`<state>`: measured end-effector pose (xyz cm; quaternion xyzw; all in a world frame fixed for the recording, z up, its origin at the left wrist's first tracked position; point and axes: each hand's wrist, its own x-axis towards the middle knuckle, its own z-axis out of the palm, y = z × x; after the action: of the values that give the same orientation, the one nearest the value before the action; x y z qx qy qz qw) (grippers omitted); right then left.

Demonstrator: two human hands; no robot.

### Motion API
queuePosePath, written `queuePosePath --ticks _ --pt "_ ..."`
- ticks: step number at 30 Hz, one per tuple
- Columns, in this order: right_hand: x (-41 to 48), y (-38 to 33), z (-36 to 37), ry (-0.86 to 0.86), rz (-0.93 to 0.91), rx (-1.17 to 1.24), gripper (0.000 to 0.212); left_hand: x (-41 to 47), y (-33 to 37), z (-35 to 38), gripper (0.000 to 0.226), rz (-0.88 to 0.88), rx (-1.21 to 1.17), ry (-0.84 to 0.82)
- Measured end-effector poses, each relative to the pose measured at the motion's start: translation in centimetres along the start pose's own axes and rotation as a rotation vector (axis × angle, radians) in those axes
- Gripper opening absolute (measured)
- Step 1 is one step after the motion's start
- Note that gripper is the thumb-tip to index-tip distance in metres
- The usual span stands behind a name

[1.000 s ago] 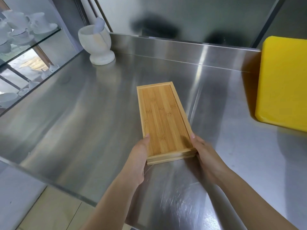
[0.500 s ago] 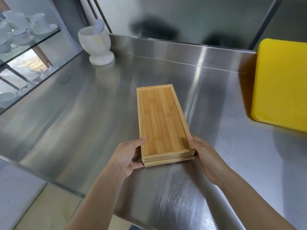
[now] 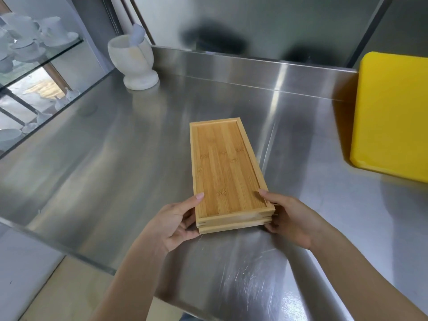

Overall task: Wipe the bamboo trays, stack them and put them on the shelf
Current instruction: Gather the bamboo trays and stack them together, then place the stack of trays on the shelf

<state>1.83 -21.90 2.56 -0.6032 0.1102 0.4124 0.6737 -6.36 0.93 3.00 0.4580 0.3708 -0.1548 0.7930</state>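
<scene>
A stack of bamboo trays (image 3: pixel 225 167) lies lengthwise on the steel shelf (image 3: pixel 115 158), long rectangles with raised rims, edges lined up. My left hand (image 3: pixel 176 222) grips the stack's near left corner, thumb on the rim and fingers curled under the edge. My right hand (image 3: pixel 291 218) holds the near right corner the same way, thumb on top. The far end of the stack rests on the steel.
A white stone mortar with a pestle (image 3: pixel 134 63) stands at the back left. A yellow board (image 3: pixel 391 117) leans at the right. To the left, a glass shelf (image 3: pixel 34 56) carries white cups and saucers. The steel front edge runs near my forearms.
My left hand has turned from flat against the stack's side to a curled grip on its near corner. The stack has slid a little toward me.
</scene>
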Motion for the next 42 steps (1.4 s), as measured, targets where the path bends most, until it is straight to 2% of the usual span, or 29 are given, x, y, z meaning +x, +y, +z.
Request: queuePosePath --ticks 5,9,16,19,22,25,28,30,33,42 --pt "0.2 -0.4 -0.5 -0.131 -0.087 -0.053 0.039 -0.3 0.6 0.0 0.049 -0.017 0.022 -0.093" --pt "0.4 -0.8 -0.1 -0.083 -0.15 -0.001 0.049 -0.2 0.9 0.7 0.055 0.062 0.018 -0.102" --pt "1.0 -3.5 0.7 0.031 -0.228 0.075 0.038 0.5 4.6 2.2 0.058 0.162 0.044 -0.108" --pt "1.3 -7.0 1.1 0.028 -0.322 0.089 0.028 1.0 8.9 3.7 0.046 0.229 0.086 -0.123" --pt "1.6 -11.9 1.7 0.042 -0.437 0.114 0.021 1.4 14.6 6.1 0.05 0.3 0.145 -0.185" --pt "1.7 -17.4 2.0 0.096 -0.531 0.126 0.022 1.7 20.8 8.9 0.044 0.357 0.165 -0.259" --pt "2.0 -23.2 1.8 0.162 -0.607 0.178 0.033 2.7 26.3 12.1 0.038 0.383 0.193 -0.333" --pt "2.3 -26.9 1.8 0.192 -0.639 0.182 0.03 3.6 29.6 14.2 0.039 0.387 0.206 -0.371" --pt "3.4 -32.0 1.7 0.229 -0.648 0.196 0.022 5.3 34.3 17.3 0.036 0.385 0.217 -0.395" --pt "10.2 -41.9 -0.9 0.265 -0.587 0.212 0.032 13.6 43.1 22.3 0.048 0.321 0.226 -0.442"
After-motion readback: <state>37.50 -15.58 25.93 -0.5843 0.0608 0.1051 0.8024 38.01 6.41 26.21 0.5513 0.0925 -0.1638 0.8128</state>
